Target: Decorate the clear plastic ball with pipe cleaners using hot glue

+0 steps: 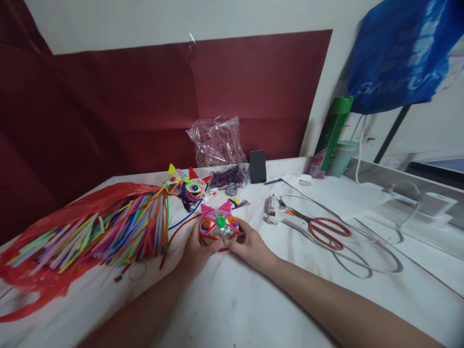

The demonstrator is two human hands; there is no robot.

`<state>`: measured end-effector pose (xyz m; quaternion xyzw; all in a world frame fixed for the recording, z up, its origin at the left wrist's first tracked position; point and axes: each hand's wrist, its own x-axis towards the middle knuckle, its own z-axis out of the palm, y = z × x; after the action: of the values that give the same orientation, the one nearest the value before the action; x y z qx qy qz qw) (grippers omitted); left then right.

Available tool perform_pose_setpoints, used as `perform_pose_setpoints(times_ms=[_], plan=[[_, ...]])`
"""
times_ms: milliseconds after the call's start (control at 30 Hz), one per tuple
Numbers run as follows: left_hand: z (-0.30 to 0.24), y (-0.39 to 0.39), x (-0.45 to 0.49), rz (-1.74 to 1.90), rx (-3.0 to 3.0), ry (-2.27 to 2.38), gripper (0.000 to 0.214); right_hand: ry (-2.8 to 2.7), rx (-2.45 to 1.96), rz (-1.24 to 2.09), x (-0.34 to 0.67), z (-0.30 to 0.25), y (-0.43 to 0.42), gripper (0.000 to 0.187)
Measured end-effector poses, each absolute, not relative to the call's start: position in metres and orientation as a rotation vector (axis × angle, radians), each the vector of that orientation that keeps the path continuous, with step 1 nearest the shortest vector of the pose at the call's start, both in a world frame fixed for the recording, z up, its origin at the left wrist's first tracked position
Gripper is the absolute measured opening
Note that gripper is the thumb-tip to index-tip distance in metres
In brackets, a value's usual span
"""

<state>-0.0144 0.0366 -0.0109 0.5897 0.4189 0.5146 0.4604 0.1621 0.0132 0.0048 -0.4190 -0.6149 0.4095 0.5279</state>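
Note:
Between my hands is a cat-face craft ornament [219,223] with pink pointed ears, orange round eyes and a green round nose. My left hand [198,247] wraps its left side, thumb at the lower front. On the other side my right hand [250,244] grips it the same way, and the two thumbs nearly meet below the nose. Most of my fingertips are hidden behind the ornament. Just beyond it, to the left, lie a yellow-eared cat-face ornament [174,182] and a red-eared one [195,187].
Many coloured pipe cleaners [134,227] lie on a red plastic bag [47,285] at left. Clear plastic [217,140] and a phone [257,166] stand at the back. At right are a glue gun [274,210], red-handled scissors [329,233], a green spray can [331,137] and looping cords.

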Motion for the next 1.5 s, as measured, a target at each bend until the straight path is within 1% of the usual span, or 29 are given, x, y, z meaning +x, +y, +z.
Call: perform_pose_setpoints(times_ms=[200,367,533,867,933,1067,1133,1400,1500], plan=[[-0.013,0.039,-0.016,1.271,1.465,1.065,0.058,-1.407,-0.994,1.024,0.164,0.002,0.019,0.044],[-0.016,0.04,-0.013,1.243,1.451,1.141,0.066,-1.415,-0.994,1.022,0.166,0.0,0.021,0.05],[-0.015,0.042,-0.012,1.285,1.434,1.147,0.059,-1.43,-0.991,1.017,0.168,0.001,0.021,0.038],[-0.009,0.04,-0.013,1.31,1.468,1.111,0.053,-1.299,-1.044,1.009,0.169,-0.003,0.026,0.038],[-0.008,0.039,-0.012,1.303,1.462,1.141,0.052,-1.178,-1.085,0.989,0.17,-0.004,0.028,0.033],[-0.005,0.038,-0.011,1.274,1.434,1.172,0.051,-1.03,-1.127,0.97,0.174,-0.004,0.032,0.014],[-0.003,0.038,-0.011,1.263,1.45,1.151,0.05,-1.024,-1.142,0.969,0.174,-0.002,0.033,0.011],[-0.006,0.042,-0.013,1.264,1.489,1.147,0.053,-1.054,-1.133,0.944,0.171,0.004,0.031,0.012],[-0.006,0.042,-0.013,1.249,1.505,1.167,0.056,-1.058,-1.136,0.946,0.17,0.002,0.03,0.017]])
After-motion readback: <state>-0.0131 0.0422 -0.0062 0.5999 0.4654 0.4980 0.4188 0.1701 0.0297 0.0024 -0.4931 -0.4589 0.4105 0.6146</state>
